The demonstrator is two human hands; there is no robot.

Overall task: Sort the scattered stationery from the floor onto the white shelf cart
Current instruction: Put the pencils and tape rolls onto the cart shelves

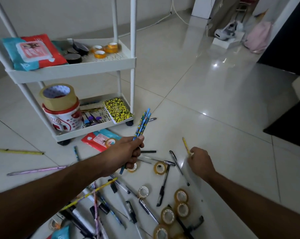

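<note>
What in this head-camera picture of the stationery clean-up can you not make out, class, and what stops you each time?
- Head view, white shelf cart: its top is cut off by the upper edge.
- Blue pencils: the left hand covers their middle; the exact count is unclear.
- Yellow pencil: its lower end is hidden behind the right hand.
- Tape rolls at the bottom: cut off by the lower edge.

Soft daylight, I'd guess from upper right; glare spots on glossy floor (214, 65); wide-angle bending at edges; slight blur on right hand (200, 163).
</note>
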